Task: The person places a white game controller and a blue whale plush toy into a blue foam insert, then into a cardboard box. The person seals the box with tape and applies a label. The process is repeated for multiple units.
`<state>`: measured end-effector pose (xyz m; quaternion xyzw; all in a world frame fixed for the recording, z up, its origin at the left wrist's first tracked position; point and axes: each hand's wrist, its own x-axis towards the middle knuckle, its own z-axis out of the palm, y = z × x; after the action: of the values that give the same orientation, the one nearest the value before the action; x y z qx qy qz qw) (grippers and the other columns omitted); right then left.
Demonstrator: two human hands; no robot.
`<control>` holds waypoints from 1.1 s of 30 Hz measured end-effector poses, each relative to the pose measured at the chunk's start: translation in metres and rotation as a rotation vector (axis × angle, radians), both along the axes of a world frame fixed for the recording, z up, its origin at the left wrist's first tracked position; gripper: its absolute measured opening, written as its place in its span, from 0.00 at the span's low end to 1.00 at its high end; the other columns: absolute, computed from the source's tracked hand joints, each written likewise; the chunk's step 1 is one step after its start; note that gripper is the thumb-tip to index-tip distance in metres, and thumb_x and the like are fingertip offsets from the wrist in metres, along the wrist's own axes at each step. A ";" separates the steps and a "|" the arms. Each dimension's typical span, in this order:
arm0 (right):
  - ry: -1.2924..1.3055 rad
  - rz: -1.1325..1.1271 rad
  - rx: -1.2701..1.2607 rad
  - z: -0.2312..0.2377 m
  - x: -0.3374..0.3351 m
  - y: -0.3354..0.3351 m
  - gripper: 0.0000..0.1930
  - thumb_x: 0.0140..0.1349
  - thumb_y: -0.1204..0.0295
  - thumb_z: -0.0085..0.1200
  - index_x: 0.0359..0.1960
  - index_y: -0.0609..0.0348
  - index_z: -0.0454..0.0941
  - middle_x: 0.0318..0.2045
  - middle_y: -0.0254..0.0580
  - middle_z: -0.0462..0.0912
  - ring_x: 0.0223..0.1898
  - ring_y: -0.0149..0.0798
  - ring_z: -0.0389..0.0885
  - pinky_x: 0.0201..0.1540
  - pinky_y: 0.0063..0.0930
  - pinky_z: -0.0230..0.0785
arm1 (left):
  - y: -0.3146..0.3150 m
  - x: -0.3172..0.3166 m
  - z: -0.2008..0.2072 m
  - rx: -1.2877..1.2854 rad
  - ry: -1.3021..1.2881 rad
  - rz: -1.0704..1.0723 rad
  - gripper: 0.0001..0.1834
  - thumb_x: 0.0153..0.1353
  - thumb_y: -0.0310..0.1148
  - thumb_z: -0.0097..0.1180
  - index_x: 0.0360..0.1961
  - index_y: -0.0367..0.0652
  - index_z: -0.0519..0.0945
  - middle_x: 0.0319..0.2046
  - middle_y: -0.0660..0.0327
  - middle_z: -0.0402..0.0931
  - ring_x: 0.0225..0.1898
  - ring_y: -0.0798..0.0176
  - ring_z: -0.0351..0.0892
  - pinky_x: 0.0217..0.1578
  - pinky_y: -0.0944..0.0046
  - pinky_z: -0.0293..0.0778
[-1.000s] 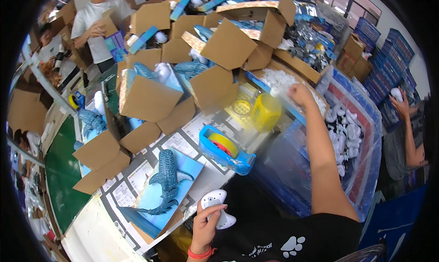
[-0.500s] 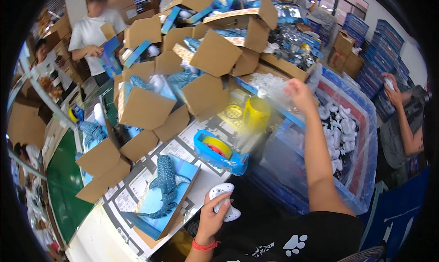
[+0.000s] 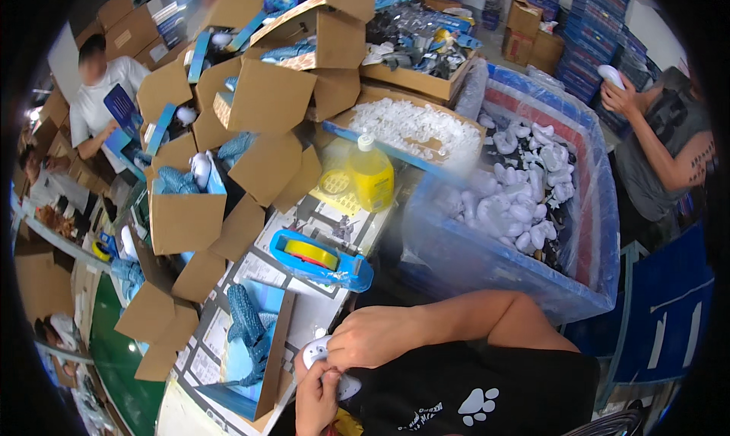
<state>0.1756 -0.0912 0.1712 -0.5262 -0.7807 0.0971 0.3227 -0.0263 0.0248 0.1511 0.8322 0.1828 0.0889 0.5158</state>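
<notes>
My left hand (image 3: 313,398) holds a white curved plastic casing (image 3: 315,351), shaped like a game controller with small dark dots on it. Over its top, my right hand (image 3: 366,337) is closed with the fingers bent down against the casing. Whatever those fingers pinch is hidden, though a small white bit shows beside them. Just left of my hands, a blue textured shark-like toy (image 3: 245,318) lies in an open shallow box (image 3: 280,352). A blue tape dispenser (image 3: 351,272) with yellow tape sits beyond my hands on the table.
A yellow liquid bottle (image 3: 371,183) stands behind the dispenser, near a blue-edged tray (image 3: 395,156) of small white pieces. At right is a plastic-lined blue bin (image 3: 494,276) of white casings. Open cartons (image 3: 270,101) crowd the left. Another person's hand (image 3: 620,98) holds a white casing.
My right hand has come back from beside the tray of white pieces down to the casing in my left hand. The view has shifted, and the toy's box appears turned.
</notes>
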 end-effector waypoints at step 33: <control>0.814 -0.493 -0.100 -0.124 -0.010 0.086 0.17 0.72 0.64 0.53 0.26 0.61 0.77 0.23 0.54 0.79 0.27 0.59 0.80 0.27 0.42 0.69 | 0.140 0.083 0.027 0.275 0.251 -0.014 0.26 0.68 0.33 0.54 0.66 0.42 0.66 0.56 0.45 0.73 0.54 0.46 0.78 0.56 0.54 0.72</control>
<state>0.1659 -0.0053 0.0474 -0.6296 -0.4370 0.2533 0.5903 0.0569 0.1645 0.1781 0.9008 0.2260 0.0047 0.3708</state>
